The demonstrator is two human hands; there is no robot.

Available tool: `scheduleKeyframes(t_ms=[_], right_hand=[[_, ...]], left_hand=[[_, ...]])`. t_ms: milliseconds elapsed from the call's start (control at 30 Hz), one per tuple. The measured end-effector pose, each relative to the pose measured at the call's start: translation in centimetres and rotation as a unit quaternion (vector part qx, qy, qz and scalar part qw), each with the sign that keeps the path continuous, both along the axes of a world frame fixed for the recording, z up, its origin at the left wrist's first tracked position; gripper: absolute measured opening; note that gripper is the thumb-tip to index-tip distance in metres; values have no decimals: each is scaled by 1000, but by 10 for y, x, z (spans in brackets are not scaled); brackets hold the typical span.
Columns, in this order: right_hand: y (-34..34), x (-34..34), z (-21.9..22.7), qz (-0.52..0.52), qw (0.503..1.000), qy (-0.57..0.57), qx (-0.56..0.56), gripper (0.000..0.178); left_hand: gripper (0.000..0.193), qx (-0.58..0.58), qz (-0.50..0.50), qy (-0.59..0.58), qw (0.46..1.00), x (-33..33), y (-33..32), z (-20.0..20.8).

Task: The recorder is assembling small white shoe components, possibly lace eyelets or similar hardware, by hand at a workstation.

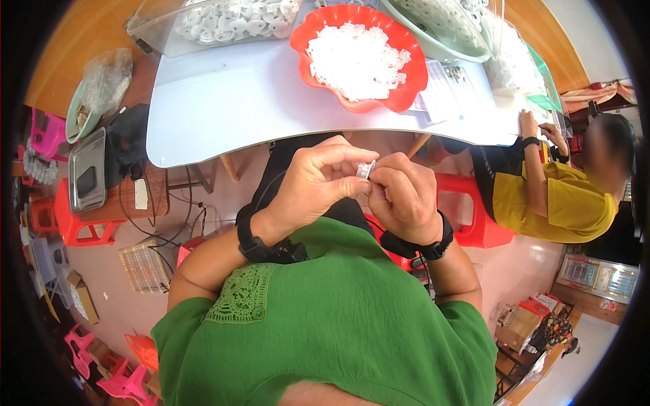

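Observation:
Both my hands meet over my lap, just in front of the table edge. Between them is a small white plastic part (365, 169) with a round rim. My left hand (318, 176) pinches it between thumb and fingers. From the other side, my right hand (406, 193) closes its thumb and forefinger at the part; whether it grips the same piece or another tiny one is hidden. Beyond my hands, a red scalloped bowl (318, 81) heaped with small white plastic pieces (355, 61) stands on the white table (223, 101).
A clear bin (156, 27) of round white parts stands at the far left, a pale green basin (433, 37) at the far right. Right of me, a person in a yellow top (548, 199) works at the same table. A scale (88, 169) sits on a brown side table at left.

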State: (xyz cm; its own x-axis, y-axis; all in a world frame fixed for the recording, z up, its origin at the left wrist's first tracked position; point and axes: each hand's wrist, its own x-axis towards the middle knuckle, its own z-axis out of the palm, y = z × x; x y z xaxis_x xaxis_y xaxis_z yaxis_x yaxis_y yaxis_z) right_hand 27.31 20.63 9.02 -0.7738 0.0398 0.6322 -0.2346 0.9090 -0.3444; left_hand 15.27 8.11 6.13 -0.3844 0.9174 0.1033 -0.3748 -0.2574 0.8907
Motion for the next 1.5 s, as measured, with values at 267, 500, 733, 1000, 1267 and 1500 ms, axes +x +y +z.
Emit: scheduleKeyframes(t_ms=[267,500,733,1000,1267,1500], right_hand=[[-2,0,-5,-14,1000,21,-13,21],[-2,-1,-5,-21,999,-3,-34,20],[0,-2,-2,-7,999,-8,-52,19],[3,0,-2,12,998,-8,-63,19],[3,3,0,32,996,-40,-73,19],[10,-2,2,11,991,-54,-120,17]], left_hand=[[32,27,-20,-15,999,0,3,-5],[30,-36,7,96,995,-4,1,-8],[30,-30,13,99,995,-2,1,-8],[30,-38,-1,53,998,2,0,-3],[27,-34,-4,11,999,3,0,-2],[27,-44,-28,22,998,-9,4,-4]])
